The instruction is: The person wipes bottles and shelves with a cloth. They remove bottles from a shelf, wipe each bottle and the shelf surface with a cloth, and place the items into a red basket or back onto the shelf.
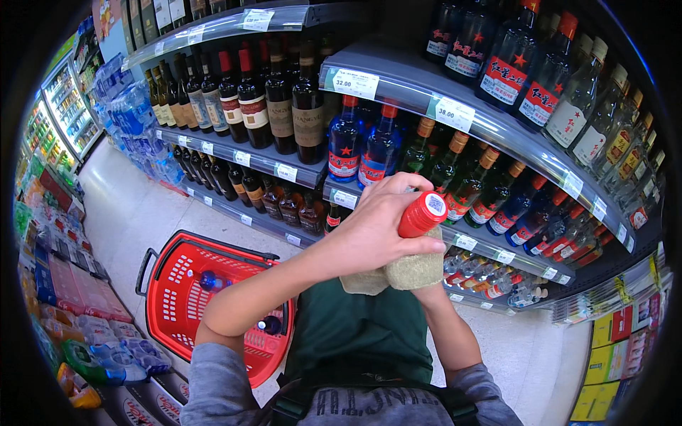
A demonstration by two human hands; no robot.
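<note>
In front of my chest is a bottle with a red cap [422, 213] that bears a round printed sticker; its body is hidden below. My left hand [386, 226] grips it around the neck, thumb on the near side. A fuzzy beige cloth [415, 266] bunches around the bottle just under that thumb. From below, my right wrist [428, 294] runs up into the cloth, which covers the right hand's fingers and appears held by them. Just beyond my hands, blue bottles with red caps [379, 152] and green bottles with orange-brown caps [469, 191] stand on the shelf.
A red shopping basket [184, 255] with a few bottles stands on the floor at left. Wine bottles [308, 114] fill the left shelves. An upper shelf edge [405, 101] with price tags juts over the lower rows. Packaged drinks [117, 362] are stacked at far left.
</note>
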